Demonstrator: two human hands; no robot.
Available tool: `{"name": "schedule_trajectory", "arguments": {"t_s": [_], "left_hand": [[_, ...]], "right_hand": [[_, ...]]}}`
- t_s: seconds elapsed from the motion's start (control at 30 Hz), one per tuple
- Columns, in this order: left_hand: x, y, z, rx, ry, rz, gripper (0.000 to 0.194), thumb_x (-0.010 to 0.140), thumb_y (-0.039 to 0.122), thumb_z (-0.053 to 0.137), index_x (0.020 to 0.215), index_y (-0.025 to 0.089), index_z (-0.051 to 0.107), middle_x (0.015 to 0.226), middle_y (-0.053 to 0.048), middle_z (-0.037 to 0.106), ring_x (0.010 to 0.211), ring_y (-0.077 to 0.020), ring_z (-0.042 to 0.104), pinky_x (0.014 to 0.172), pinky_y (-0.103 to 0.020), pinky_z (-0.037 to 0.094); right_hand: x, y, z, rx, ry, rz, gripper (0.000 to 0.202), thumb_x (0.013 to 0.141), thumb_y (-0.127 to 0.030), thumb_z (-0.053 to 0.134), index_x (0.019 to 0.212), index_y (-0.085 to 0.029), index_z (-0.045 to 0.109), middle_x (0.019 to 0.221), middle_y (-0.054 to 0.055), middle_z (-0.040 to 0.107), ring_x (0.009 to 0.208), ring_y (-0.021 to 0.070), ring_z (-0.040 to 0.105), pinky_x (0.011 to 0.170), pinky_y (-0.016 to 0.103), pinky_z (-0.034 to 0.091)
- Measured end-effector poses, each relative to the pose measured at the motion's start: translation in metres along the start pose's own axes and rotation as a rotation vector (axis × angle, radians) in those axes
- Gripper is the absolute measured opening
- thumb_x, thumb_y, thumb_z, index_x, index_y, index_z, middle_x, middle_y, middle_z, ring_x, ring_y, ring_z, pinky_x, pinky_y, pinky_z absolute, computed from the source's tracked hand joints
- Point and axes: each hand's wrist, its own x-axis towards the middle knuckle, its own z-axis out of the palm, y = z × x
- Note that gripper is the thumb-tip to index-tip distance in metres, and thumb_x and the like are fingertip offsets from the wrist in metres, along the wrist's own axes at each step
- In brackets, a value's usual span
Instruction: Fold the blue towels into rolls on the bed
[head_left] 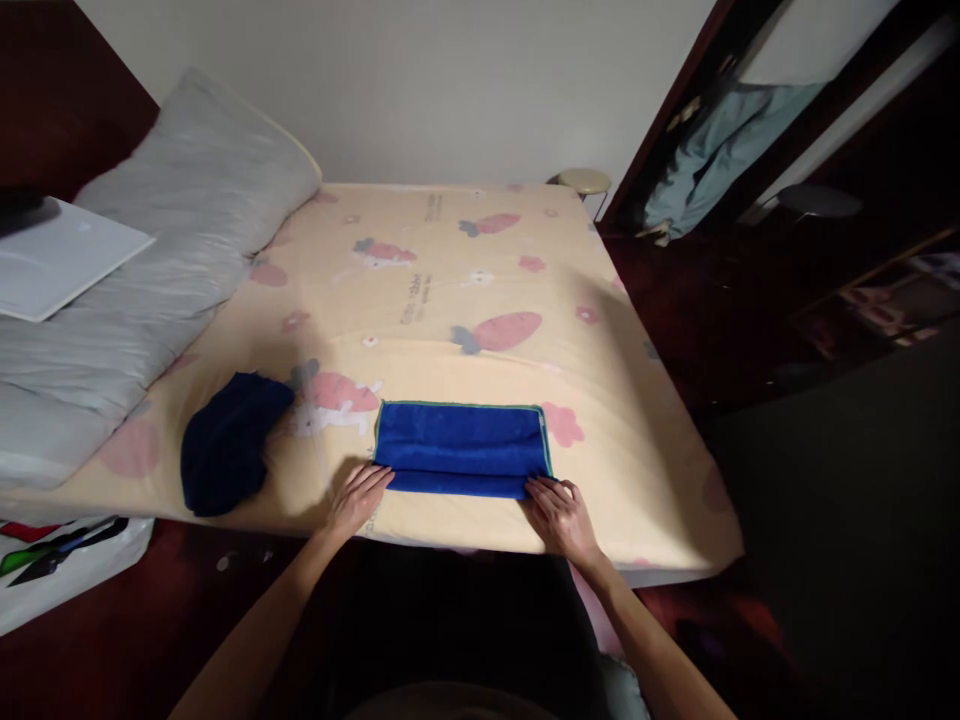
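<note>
Between left hand (360, 498) and right hand (559, 510), had blue cloth (461, 438), touched at both near corners with fingers close together; could not tell if pinching.

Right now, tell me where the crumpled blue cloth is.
In the head view, the crumpled blue cloth lies at left on the bed, between the gray bedding and the left hand.

A blue towel (461, 440) with thin green edging lay flat as a wide rectangle near the front edge of the bed (637, 470), its near side seemingly folded or rolled into a narrow strip.
</note>
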Motion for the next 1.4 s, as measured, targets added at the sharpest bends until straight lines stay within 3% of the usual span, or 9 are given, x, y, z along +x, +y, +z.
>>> {"name": "schedule_trajectory", "arguments": {"t_s": [0.2, 0.37, 0.63, 0.73, 0.93, 1.03, 1.23, 1.3, 1.4], "left_hand": [[-0.014, 0.006, -0.017, -0.133, -0.096, -0.115, 0.034, 0.089, 0.012, 0.047, 0.113, 0.022, 0.068, 0.104, -0.006, 0.074, 0.101, -0.0208, 0.066, 0.094, -0.035, 0.052], [0.016, 0.01, -0.016, -0.03, -0.133, -0.381, 0.033, 0.079, 0.008, 0.05, 0.106, 0.019, 0.066, 0.098, -0.009, 0.071, 0.095, -0.026, 0.066, 0.094, -0.044, 0.049], [0.096, 0.109, 0.041, -0.109, -0.079, -0.248, 0.035, 0.093, 0.014, 0.044, 0.122, 0.017, 0.062, 0.119, -0.012, 0.068, 0.112, -0.0244, 0.06, 0.101, -0.04, 0.045], [0.084, 0.093, 0.048, -0.067, -0.067, -0.289, 0.039, 0.1, 0.025, 0.038, 0.132, 0.018, 0.059, 0.136, -0.012, 0.062, 0.125, -0.0248, 0.056, 0.106, -0.042, 0.041], [0.004, 0.002, 0.012, 0.102, 0.019, -0.481, 0.048, 0.103, 0.034, 0.034, 0.146, 0.02, 0.049, 0.149, -0.013, 0.052, 0.14, -0.0284, 0.045, 0.115, -0.05, 0.029], [0.012, 0.014, 0.009, 0.076, 0.067, -0.459, 0.051, 0.103, 0.029, 0.032, 0.153, 0.018, 0.038, 0.153, -0.014, 0.047, 0.145, -0.0276, 0.038, 0.116, -0.049, 0.029], [0.101, 0.095, 0.048, -0.079, -0.107, -0.18, 0.056, 0.102, 0.022, 0.029, 0.157, 0.018, 0.027, 0.157, -0.009, 0.041, 0.148, -0.0204, 0.034, 0.119, -0.043, 0.031], [0.109, 0.09, 0.053, -0.062, -0.143, -0.198, 0.054, 0.103, 0.027, 0.032, 0.156, 0.02, 0.032, 0.157, -0.008, 0.042, 0.147, -0.0212, 0.036, 0.119, -0.045, 0.031], [0.09, 0.05, 0.042, 0.006, -0.156, -0.29, 0.052, 0.103, 0.039, 0.036, 0.153, 0.026, 0.038, 0.158, -0.008, 0.039, 0.146, -0.0246, 0.037, 0.118, -0.049, 0.03]], "right_hand": [[-0.009, 0.0, -0.016, 0.232, -0.111, 0.167, 0.022, 0.095, -0.026, 0.055, 0.111, -0.021, 0.07, 0.104, 0.008, 0.074, 0.097, 0.0225, 0.066, 0.087, 0.037, 0.046], [0.024, 0.009, -0.01, 0.121, -0.183, 0.343, 0.023, 0.086, -0.019, 0.052, 0.096, -0.02, 0.073, 0.092, 0.007, 0.074, 0.09, 0.026, 0.065, 0.083, 0.041, 0.045], [0.087, -0.081, 0.052, 0.15, -0.187, 0.139, 0.035, 0.093, -0.019, 0.052, 0.125, -0.02, 0.065, 0.123, 0.01, 0.069, 0.114, 0.0226, 0.06, 0.1, 0.038, 0.041], [0.074, -0.067, 0.054, 0.126, -0.16, 0.138, 0.038, 0.1, -0.025, 0.045, 0.134, -0.018, 0.059, 0.134, 0.011, 0.064, 0.126, 0.0227, 0.055, 0.106, 0.04, 0.036], [0.002, 0.031, 0.006, -0.154, -0.008, 0.362, 0.043, 0.103, -0.032, 0.04, 0.142, -0.018, 0.053, 0.142, 0.013, 0.057, 0.136, 0.0277, 0.048, 0.109, 0.046, 0.031], [0.007, 0.02, 0.005, -0.152, -0.001, 0.362, 0.047, 0.103, -0.028, 0.037, 0.148, -0.018, 0.045, 0.15, 0.015, 0.048, 0.142, 0.028, 0.041, 0.111, 0.047, 0.029], [0.086, -0.068, 0.062, 0.088, -0.171, 0.141, 0.048, 0.103, -0.026, 0.035, 0.149, -0.02, 0.045, 0.148, 0.011, 0.051, 0.142, 0.0222, 0.04, 0.112, 0.043, 0.033], [0.094, -0.063, 0.068, 0.083, -0.188, 0.17, 0.046, 0.103, -0.03, 0.036, 0.147, -0.02, 0.048, 0.147, 0.01, 0.052, 0.141, 0.0234, 0.042, 0.112, 0.046, 0.033], [0.073, -0.017, 0.055, -0.011, -0.158, 0.305, 0.047, 0.104, -0.038, 0.036, 0.145, -0.018, 0.05, 0.149, 0.012, 0.049, 0.141, 0.0263, 0.042, 0.111, 0.049, 0.033]]}}
